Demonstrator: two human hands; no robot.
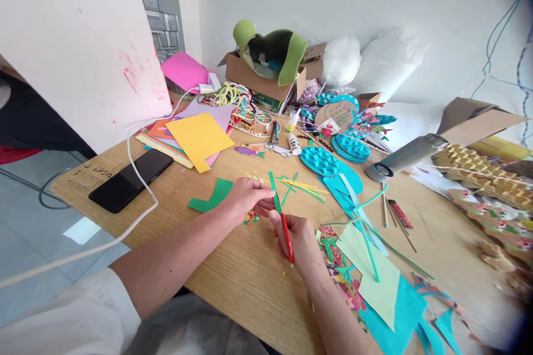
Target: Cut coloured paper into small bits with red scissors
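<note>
My left hand (247, 198) pinches a narrow green paper strip (272, 182) that stands up from the fingertips. In my right hand (297, 238) is a pair of scissors with red handles (287, 237), its blades hidden near the lower end of the strip. Under my hands lie small coloured paper bits (251, 218). Just beyond, yellow and green paper strips (306, 186) are scattered across one another. An L-shaped piece of green paper (214, 197) rests beside my left wrist.
A black phone (131, 180) and a white cable (144, 177) lie at left, near stacked coloured paper (200, 138). Glue bottles (293, 144) stand behind. At right are a metal flask (408, 156), teal paper (395, 316) and a scrap pile (339, 266).
</note>
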